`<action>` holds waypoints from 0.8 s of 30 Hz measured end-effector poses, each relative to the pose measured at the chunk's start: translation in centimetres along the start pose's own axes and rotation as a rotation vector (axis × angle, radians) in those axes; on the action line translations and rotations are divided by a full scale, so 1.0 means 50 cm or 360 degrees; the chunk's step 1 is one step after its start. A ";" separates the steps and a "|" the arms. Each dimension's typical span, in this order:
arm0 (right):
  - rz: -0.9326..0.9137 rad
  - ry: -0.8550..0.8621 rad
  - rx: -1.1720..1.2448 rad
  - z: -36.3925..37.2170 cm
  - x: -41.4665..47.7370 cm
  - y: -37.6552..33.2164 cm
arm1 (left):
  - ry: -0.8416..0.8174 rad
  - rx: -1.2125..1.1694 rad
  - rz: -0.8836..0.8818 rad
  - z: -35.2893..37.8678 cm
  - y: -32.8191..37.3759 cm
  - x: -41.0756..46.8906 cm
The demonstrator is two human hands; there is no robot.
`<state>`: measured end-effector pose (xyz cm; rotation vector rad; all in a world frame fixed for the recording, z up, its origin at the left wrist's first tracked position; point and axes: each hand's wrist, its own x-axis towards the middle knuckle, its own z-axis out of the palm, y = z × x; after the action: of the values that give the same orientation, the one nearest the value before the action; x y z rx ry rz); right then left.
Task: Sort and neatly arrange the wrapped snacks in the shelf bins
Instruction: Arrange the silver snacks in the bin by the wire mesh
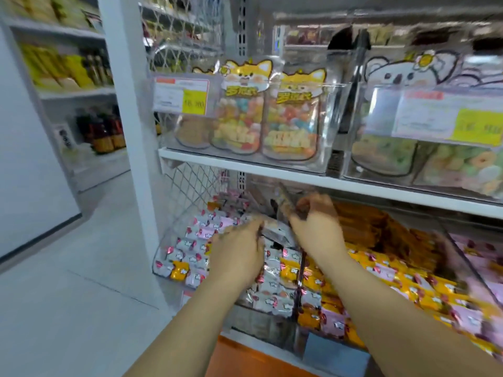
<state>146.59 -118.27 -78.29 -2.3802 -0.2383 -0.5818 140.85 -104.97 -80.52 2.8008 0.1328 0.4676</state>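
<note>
Both my hands reach into the clear bins on the lower shelf. My left hand point(236, 248) lies over the left bin point(163, 270), which holds several white and pink wrapped snacks point(190, 248) and a few yellow ones point(178, 270); its fingers pinch a pale wrapper point(272, 234). My right hand point(315, 219) is above the divider between the bins, fingers curled round a brown wrapped snack point(302, 206). The bin to the right holds several yellow and pink snacks point(386, 276). The picture is blurred by motion.
The shelf above point(272, 170) carries clear bins with cat-print candy bags point(242, 112) and koala-print bags point(402, 74), plus price tags point(181, 95). A white post point(128, 104) stands left of the shelves. Bottles fill a far shelf point(100, 131). Pale floor point(81, 281) lies to the left.
</note>
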 end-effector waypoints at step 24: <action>-0.0199 -0.0478 -0.0449 0.036 0.034 0.005 | -0.0145 -0.0419 -0.0306 0.053 -0.140 0.294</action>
<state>148.82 -117.24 -78.85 -2.7396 -0.4662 -0.3278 155.28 -97.02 -80.58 2.5155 0.2949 0.2877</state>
